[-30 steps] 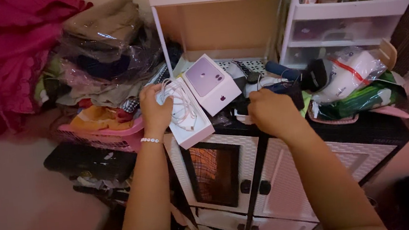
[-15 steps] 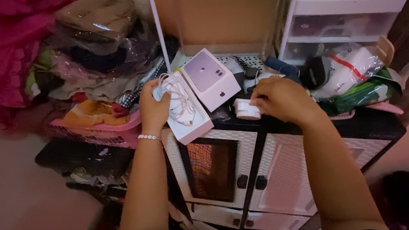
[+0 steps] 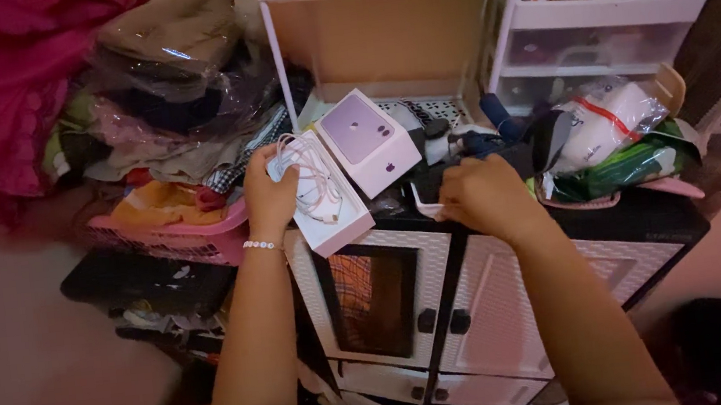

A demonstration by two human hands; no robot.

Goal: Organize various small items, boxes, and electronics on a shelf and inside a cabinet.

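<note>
A: The right hand (image 3: 483, 195) has dropped back toward the cabinet edge since half a second ago; then the small white plug-shaped block lay bare at its fingertips, now only a pale sliver of that white block (image 3: 424, 205) shows under the knuckles.

B: So the hand is closing over it?

A: It looks that way; the fingers are curled down over it, though I cannot tell whether they truly pinch it or only cover it.

B: And the left hand (image 3: 270, 194)?

A: Hardly shifted; it grips the near corner of the open white box tray (image 3: 341, 226), thumb pressed on the coiled white cable (image 3: 310, 176) lying inside; the tray juts over the front edge of the dark cabinet top (image 3: 644, 219).

B: The lid?

A: The box lid (image 3: 368, 140) lies just beside the tray, touching it; stiff glossy card, square-cornered, with a lilac picture on its face.

B: Textures around them?

A: The cable is thin, soft, loosely looped; the cabinet doors (image 3: 511, 302) look like moulded white plastic with a woven pattern; to the left a pink laundry basket (image 3: 179, 237) holds folded cloth, with crinkled clear plastic bags (image 3: 181, 79) above.
</note>
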